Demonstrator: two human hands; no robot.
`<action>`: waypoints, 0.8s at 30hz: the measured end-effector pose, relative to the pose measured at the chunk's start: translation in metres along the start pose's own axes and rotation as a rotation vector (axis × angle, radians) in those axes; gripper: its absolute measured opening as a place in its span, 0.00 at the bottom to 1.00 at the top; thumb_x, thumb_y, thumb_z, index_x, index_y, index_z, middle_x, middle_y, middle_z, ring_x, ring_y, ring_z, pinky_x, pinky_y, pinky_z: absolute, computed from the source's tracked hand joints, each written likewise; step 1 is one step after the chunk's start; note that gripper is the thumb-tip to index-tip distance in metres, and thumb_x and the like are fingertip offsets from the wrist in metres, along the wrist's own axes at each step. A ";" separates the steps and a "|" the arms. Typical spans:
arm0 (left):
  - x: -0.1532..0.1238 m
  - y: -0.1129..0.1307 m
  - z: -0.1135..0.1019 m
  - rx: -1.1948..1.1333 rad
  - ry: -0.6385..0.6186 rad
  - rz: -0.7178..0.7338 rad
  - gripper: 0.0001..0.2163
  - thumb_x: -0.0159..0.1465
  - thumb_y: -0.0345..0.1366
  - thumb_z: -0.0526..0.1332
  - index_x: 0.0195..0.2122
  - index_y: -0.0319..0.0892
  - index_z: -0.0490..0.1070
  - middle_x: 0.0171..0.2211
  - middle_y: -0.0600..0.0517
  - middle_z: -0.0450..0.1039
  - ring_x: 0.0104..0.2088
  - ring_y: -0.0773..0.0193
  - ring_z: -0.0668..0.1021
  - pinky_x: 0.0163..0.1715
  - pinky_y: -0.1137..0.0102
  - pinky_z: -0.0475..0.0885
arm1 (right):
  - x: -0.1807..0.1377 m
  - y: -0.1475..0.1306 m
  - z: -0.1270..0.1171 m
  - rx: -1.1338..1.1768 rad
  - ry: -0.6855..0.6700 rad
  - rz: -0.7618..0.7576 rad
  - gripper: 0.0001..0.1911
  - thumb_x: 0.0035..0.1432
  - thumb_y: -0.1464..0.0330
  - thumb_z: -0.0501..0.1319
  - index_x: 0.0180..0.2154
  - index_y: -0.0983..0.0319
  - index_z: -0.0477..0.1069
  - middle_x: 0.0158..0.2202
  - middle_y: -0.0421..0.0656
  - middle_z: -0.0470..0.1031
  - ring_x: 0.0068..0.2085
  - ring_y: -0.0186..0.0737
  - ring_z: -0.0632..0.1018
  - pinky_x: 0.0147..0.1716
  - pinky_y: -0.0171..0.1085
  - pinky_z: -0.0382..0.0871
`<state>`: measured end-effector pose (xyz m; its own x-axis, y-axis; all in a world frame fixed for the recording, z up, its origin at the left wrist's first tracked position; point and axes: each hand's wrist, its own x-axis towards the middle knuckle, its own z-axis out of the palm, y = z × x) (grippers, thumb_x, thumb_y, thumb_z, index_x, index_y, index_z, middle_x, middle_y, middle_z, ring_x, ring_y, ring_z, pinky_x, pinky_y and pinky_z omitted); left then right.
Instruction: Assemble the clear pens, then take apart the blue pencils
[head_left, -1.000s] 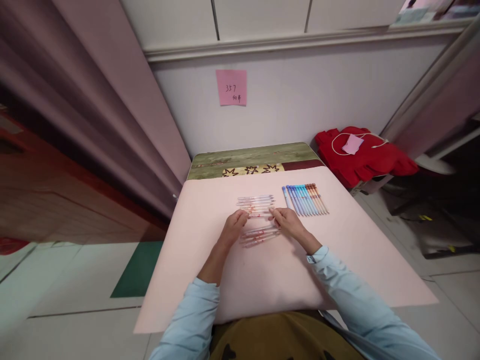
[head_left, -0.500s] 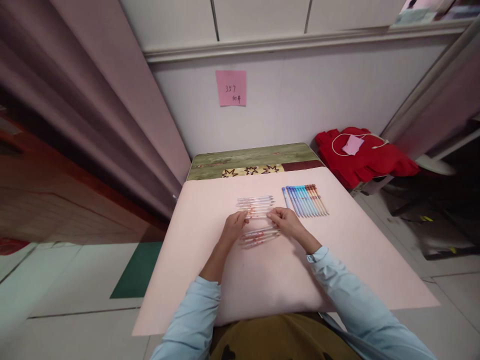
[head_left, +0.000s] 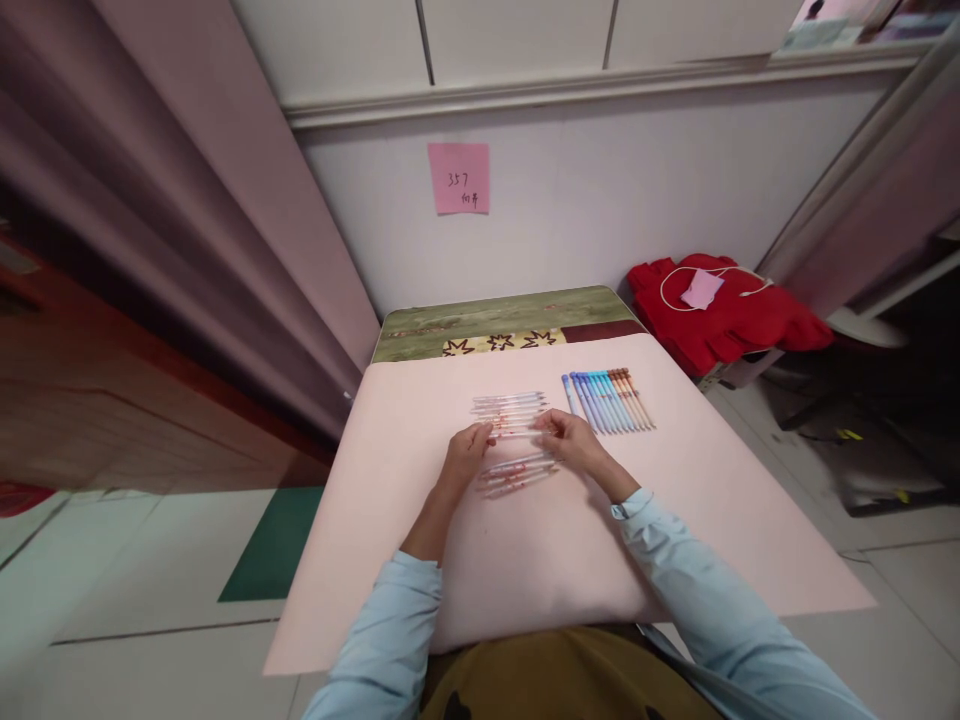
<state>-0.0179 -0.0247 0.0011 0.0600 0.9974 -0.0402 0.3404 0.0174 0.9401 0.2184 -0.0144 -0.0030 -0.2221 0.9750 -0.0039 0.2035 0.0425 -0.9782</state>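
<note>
Between my two hands a slim clear pen (head_left: 514, 434) with reddish marks lies crosswise. My left hand (head_left: 471, 448) pinches its left end, and my right hand (head_left: 570, 438) has its fingers closed at the right end. Just beyond it, several similar clear pens (head_left: 508, 401) lie in a row on the pale pink sheet (head_left: 420, 500). Nearer to me, a loose bunch of clear pens with red marks (head_left: 517, 474) is slightly fanned. To the right, blue, turquoise and brown-topped pens (head_left: 609, 402) lie side by side, pointing toward me.
The pink sheet covers most of a table with a green wood-patterned top (head_left: 495, 308). Behind stands a wall with a pink note (head_left: 459, 179). A red cloth (head_left: 735, 325) with a white cable sits right of the table. A curtain (head_left: 300, 230) hangs on the left.
My right hand has shifted very slightly up and its fingers have moved at the pen's end. My left hand stays on the pen. The rows of pens look unchanged.
</note>
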 end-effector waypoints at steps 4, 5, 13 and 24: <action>0.000 0.000 0.000 0.002 -0.002 -0.001 0.20 0.66 0.53 0.53 0.27 0.41 0.70 0.18 0.57 0.60 0.20 0.67 0.64 0.23 0.72 0.58 | -0.002 -0.006 -0.003 -0.165 0.000 0.063 0.22 0.54 0.49 0.63 0.36 0.62 0.74 0.25 0.39 0.73 0.26 0.36 0.71 0.26 0.34 0.62; 0.000 0.000 0.000 0.002 -0.003 0.000 0.20 0.66 0.53 0.53 0.27 0.41 0.70 0.18 0.57 0.60 0.20 0.67 0.64 0.23 0.72 0.58 | -0.002 -0.008 -0.003 -0.206 -0.014 0.095 0.25 0.58 0.47 0.58 0.32 0.63 0.74 0.22 0.40 0.72 0.24 0.36 0.71 0.26 0.34 0.63; -0.001 -0.002 -0.001 -0.026 -0.011 -0.008 0.21 0.65 0.54 0.54 0.27 0.41 0.71 0.17 0.58 0.59 0.19 0.68 0.64 0.23 0.72 0.58 | -0.001 0.000 -0.003 -0.046 -0.021 0.035 0.22 0.48 0.54 0.67 0.41 0.62 0.72 0.30 0.38 0.74 0.26 0.33 0.70 0.25 0.32 0.62; -0.002 -0.003 0.002 0.045 0.088 0.065 0.20 0.67 0.50 0.52 0.26 0.42 0.69 0.20 0.56 0.62 0.25 0.65 0.70 0.29 0.71 0.63 | 0.002 0.007 -0.004 -0.059 0.074 0.058 0.16 0.54 0.56 0.61 0.38 0.61 0.71 0.22 0.35 0.68 0.23 0.33 0.67 0.23 0.32 0.58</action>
<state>-0.0169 -0.0273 -0.0028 0.0016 0.9986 0.0520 0.3808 -0.0487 0.9234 0.2233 -0.0109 -0.0089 -0.1381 0.9895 -0.0428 0.2703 -0.0040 -0.9628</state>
